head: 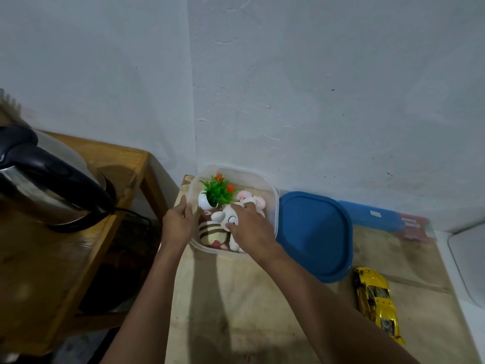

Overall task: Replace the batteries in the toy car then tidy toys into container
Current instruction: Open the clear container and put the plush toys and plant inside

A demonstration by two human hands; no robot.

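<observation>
Currently gripping the left rim of the clear plastic container (pixel 273 196) with the left hand (pixel 178 222), fingers curled over its wall. Clutching the white plush toy (pixel 223 216) inside the container with the right hand (pixel 252 227), thumb on its face. Packed alongside: striped plush toy (pixel 208 232) near, pink plush toy (pixel 259 203) far, artificial potted plant (pixel 217 193) far left. Lying just right of the container: blue lid (pixel 315 232). Resting on the wooden table (pixel 236 298) near right, well apart from the container: yellow toy car (pixel 376 303). Standing at left on a wooden stand (pixel 123 164): steel kettle (pixel 44 179).
</observation>
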